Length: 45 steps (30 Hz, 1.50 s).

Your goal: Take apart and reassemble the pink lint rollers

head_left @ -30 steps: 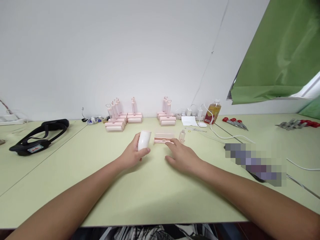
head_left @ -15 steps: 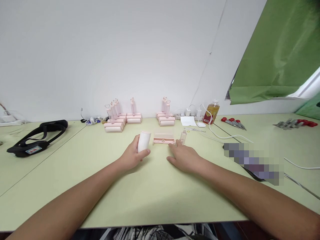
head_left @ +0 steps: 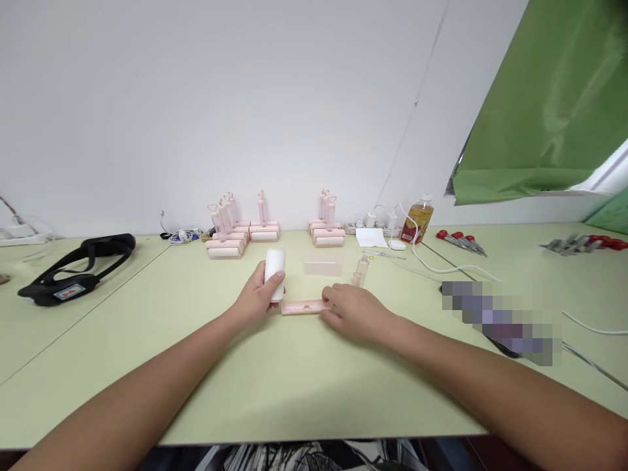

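Note:
My left hand (head_left: 258,288) is closed round a white roll (head_left: 275,275), which it holds upright. A long, shallow pink case (head_left: 305,307) lies on the table in front of me, with a small round piece at its middle. My right hand (head_left: 354,311) pinches that case at its right end. Behind it a clear pinkish panel (head_left: 322,267) stands on the table. Just beyond my right hand is a slim clear pink tube (head_left: 361,271), partly hidden by my fingers.
Pink cases with upright tubes stand in two groups, at the back left (head_left: 224,247) and back centre (head_left: 328,239). A drink bottle (head_left: 418,219), cables, tweezers (head_left: 385,254) and red-tipped tools (head_left: 461,242) are further right. A black head strap (head_left: 78,281) lies left; a blurred-out device (head_left: 498,324) lies right.
The pink case has come towards me in my right hand, away from the clear panel, which stays behind. My left hand has shifted slightly left, turning the roll more upright.

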Available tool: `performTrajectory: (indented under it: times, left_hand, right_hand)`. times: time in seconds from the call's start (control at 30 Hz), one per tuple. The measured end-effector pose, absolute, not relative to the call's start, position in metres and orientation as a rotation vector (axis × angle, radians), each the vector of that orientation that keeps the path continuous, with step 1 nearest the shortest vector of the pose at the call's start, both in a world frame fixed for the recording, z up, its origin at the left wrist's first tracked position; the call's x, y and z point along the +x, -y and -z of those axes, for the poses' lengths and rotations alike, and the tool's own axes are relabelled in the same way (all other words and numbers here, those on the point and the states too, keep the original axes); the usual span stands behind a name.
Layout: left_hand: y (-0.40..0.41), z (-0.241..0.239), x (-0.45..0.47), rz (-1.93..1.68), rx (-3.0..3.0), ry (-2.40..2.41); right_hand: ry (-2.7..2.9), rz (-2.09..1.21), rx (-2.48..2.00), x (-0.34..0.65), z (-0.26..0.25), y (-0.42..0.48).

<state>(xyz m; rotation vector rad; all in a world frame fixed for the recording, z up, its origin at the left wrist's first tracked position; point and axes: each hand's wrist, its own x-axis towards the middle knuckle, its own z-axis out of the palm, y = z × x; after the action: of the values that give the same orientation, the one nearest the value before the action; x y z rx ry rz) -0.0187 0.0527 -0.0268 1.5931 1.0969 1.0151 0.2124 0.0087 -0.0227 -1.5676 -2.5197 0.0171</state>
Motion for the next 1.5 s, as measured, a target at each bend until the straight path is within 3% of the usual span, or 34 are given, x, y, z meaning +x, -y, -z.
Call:
performTrajectory:
  times: [0.3,0.53,1.0,1.5]
  left_hand:
    - [-0.054,0.022,-0.019,-0.908,1.395,-1.144]
    - [-0.057,0.025,-0.019,-0.808,1.347,-1.168]
    - [-0.038,0.032,-0.012,-0.63,1.452,-0.867]
    - [-0.032,0.027,-0.009,-0.535,1.417,-0.949]
  right_hand:
    - [2.365,-0.643,-1.43,0.22,0.034,-0.02]
    - [2.262,-0.894,-1.333,0.227,0.036,-0.032]
    - [2.202,-0.646,-1.412,0.213,0.043,-0.03]
    - [2.157,-0.532,-1.449,0.209,0.047,-0.03]
